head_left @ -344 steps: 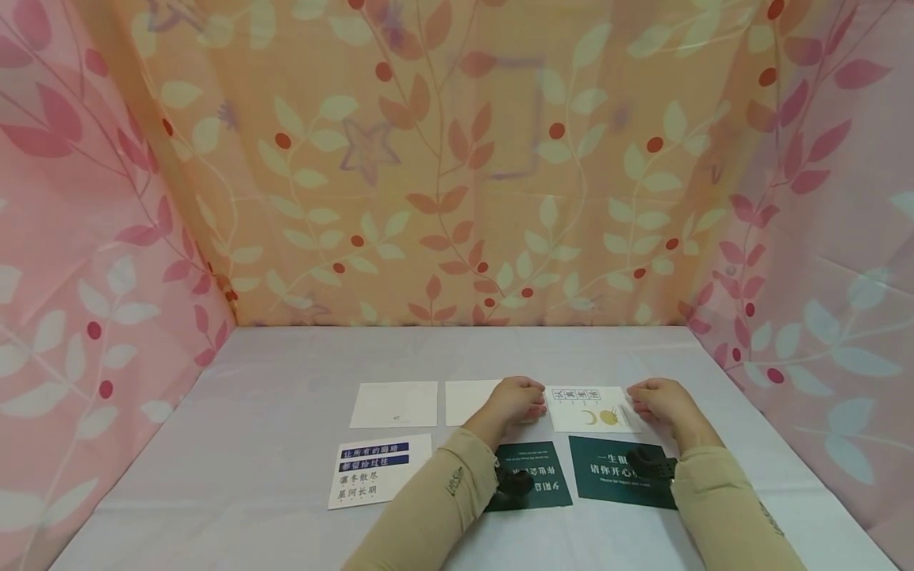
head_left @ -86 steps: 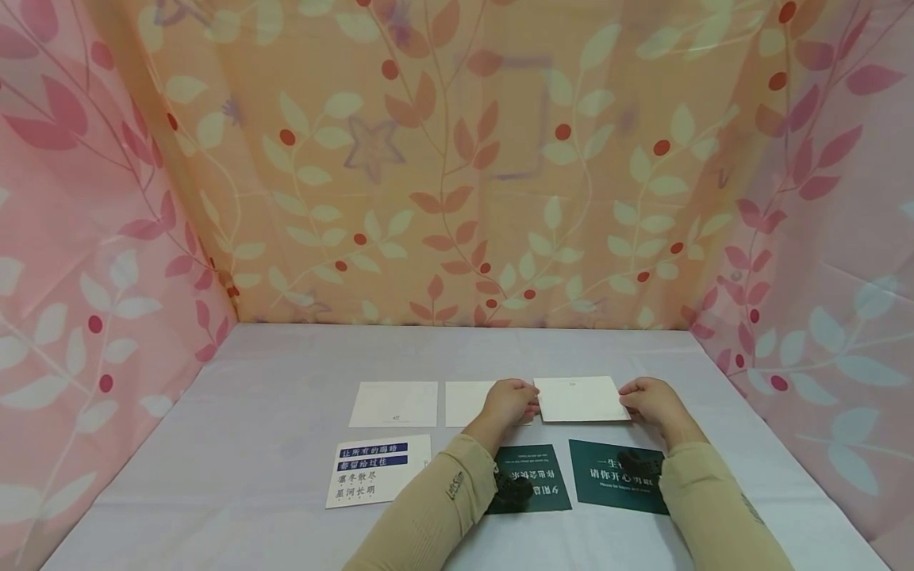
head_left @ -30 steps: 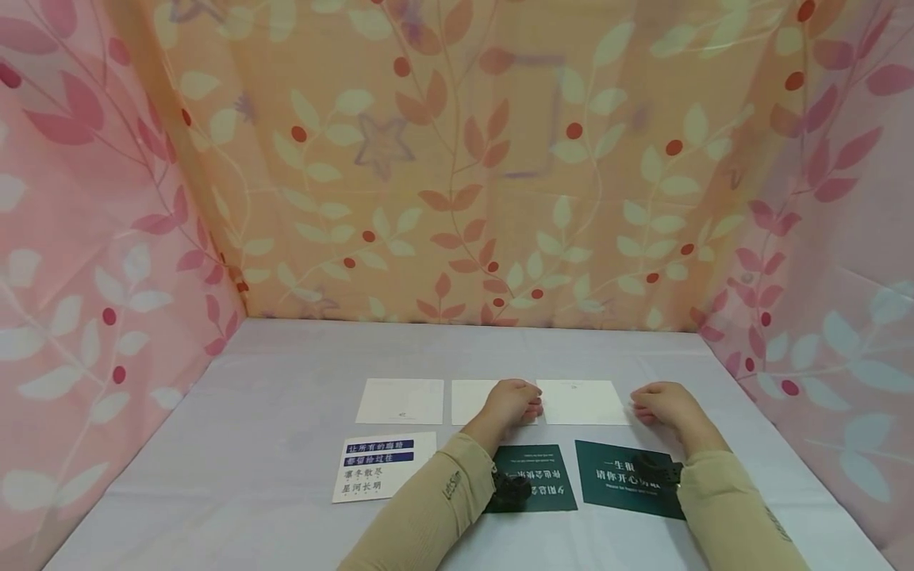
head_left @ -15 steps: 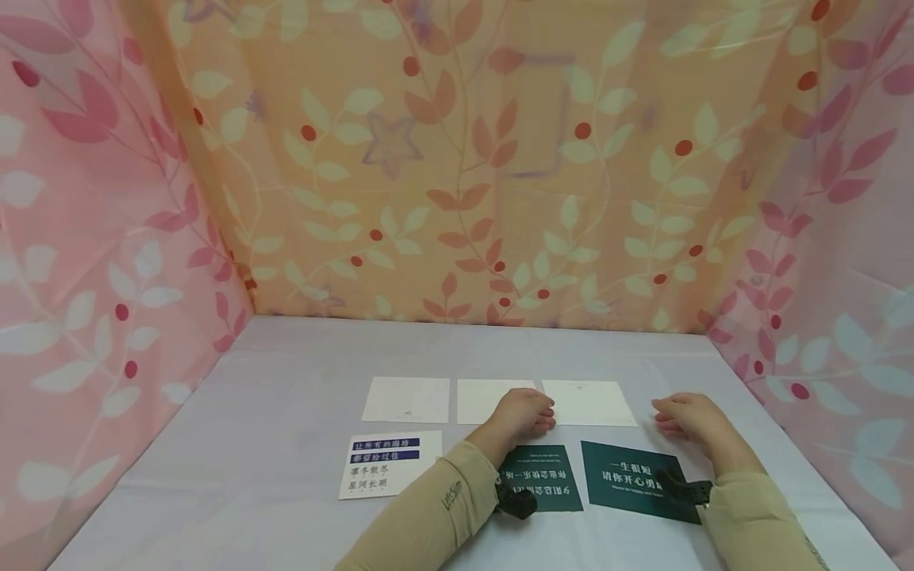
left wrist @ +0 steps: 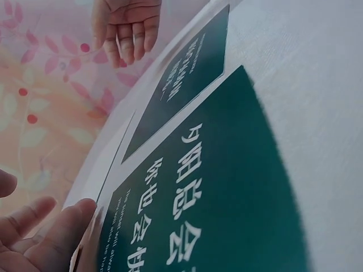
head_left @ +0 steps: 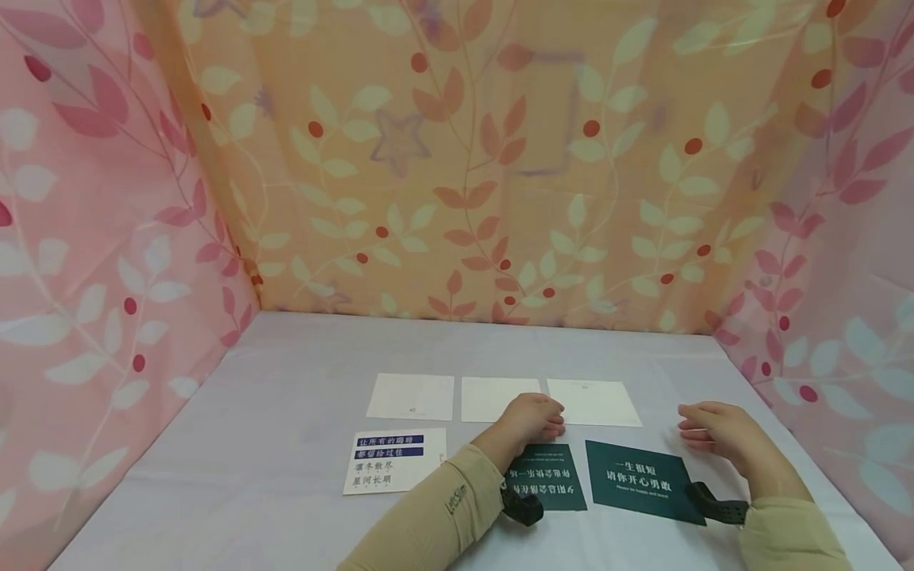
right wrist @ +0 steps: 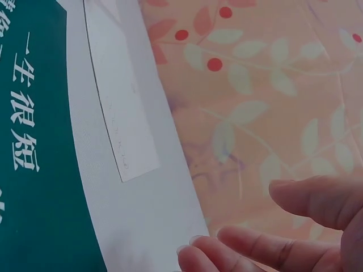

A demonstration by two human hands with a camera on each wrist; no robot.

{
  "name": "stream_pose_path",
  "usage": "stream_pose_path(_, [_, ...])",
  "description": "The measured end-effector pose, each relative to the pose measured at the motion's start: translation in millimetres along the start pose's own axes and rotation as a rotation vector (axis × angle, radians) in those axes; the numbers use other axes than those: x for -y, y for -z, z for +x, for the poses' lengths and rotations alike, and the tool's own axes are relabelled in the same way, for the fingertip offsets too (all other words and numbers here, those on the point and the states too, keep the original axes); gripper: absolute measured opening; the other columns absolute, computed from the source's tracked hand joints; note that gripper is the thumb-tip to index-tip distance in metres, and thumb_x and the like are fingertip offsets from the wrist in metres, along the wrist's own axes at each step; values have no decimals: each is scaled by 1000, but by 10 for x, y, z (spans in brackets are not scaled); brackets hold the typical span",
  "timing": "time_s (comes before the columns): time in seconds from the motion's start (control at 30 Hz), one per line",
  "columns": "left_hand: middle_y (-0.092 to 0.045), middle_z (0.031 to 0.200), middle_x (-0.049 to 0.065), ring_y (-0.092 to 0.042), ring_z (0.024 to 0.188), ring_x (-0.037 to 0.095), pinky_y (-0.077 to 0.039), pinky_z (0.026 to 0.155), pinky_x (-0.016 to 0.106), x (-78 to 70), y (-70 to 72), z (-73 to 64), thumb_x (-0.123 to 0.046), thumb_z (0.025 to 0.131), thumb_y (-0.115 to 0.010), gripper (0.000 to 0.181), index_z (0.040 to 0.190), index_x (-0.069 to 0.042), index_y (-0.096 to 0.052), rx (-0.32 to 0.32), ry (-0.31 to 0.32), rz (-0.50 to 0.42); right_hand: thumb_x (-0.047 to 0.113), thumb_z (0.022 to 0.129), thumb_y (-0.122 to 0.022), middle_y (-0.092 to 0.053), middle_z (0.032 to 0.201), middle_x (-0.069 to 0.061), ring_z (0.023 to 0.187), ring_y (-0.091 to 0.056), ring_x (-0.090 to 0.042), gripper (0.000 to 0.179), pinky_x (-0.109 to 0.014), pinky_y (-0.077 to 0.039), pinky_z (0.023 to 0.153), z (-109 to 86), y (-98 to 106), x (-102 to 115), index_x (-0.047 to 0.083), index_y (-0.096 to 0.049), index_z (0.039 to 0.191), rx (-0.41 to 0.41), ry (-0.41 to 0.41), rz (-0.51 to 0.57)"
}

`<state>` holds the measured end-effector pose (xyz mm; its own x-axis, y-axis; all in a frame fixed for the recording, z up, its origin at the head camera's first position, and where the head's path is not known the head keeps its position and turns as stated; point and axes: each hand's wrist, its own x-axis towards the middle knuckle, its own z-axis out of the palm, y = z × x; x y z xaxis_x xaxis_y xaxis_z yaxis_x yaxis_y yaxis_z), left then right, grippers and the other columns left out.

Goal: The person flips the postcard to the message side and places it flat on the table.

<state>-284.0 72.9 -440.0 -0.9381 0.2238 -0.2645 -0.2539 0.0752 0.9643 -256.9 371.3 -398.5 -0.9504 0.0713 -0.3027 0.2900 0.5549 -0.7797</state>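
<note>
My left hand (head_left: 531,419) hovers with loosely bent fingers over the near corner where two blank white cards meet, the middle card (head_left: 493,396) and the right-hand card (head_left: 600,403). It holds nothing. Below its wrist lies a dark green card (head_left: 553,484) with upside-down white writing, partly covered by the sleeve and wrist strap. Off to the right, my right hand (head_left: 728,436) is held apart from the cards, fingers relaxed and nothing in them. Another green card (head_left: 631,480) lies between the hands, nearer me. In the right wrist view, thumb and fingers (right wrist: 283,249) are spread apart.
At the back left lies a third blank white card (head_left: 410,396). In front of it is a white card with two dark blue bands (head_left: 393,472). The white-covered table (head_left: 236,444) is enclosed by a floral curtain (head_left: 457,198) behind and at both sides.
The right-hand back card showed a yellow picture, then was held blank side up between both hands. Now it lies flat, released. My right hand has drawn away rightward; the left has come slightly nearer me.
</note>
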Motion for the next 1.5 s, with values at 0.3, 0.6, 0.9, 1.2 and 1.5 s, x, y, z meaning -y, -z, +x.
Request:
stream_pose_path(0.3, [-66, 84, 12, -67, 77, 21, -54, 64, 24, 22, -45, -65, -15, 87, -59, 16, 96, -2, -64, 39, 8, -28, 54, 87, -50, -65, 96, -14, 85, -64, -23, 75, -41, -51, 78, -96, 18, -50, -12, -42, 122, 24, -54, -9])
stream_pose_path(0.6, [-65, 84, 10, -67, 75, 21, -54, 65, 26, 39, -107, -173, -15, 88, -59, 16, 96, -3, -65, 104, 21, -29, 51, 87, -53, -66, 93, -15, 82, -65, -23, 76, -36, -53, 75, -178, 1, -201, -15, -38, 122, 34, -94, 28])
stream_pose_path(0.9, [-64, 84, 11, -66, 75, 21, -54, 68, 29, 67, -141, -259, -13, 89, -57, 17, 100, -2, -63, 139, 46, -24, 42, 88, -57, -66, 85, -11, 76, -65, -22, 63, -33, -54, 71, -265, -42, -276, -15, -45, 114, 37, -123, 96])
stream_pose_path(1.2, [-61, 88, 12, -65, 77, 22, -54, 70, 30, 70, -155, -321, -11, 89, -56, 18, 102, 0, -61, 171, 31, -61, 38, 87, -59, -66, 82, -9, 76, -65, -23, 55, -33, -54, 71, -276, -65, -286, -12, -49, 109, 35, -137, 122])
stream_pose_path(1.5, [-60, 88, 13, -66, 78, 23, -54, 71, 30, 75, -180, -333, -9, 87, -56, 19, 103, 0, -59, 174, 29, -97, 35, 89, -57, -66, 82, -9, 77, -65, -23, 54, -33, -54, 71, -246, -132, -280, -14, -49, 110, 45, -125, 123])
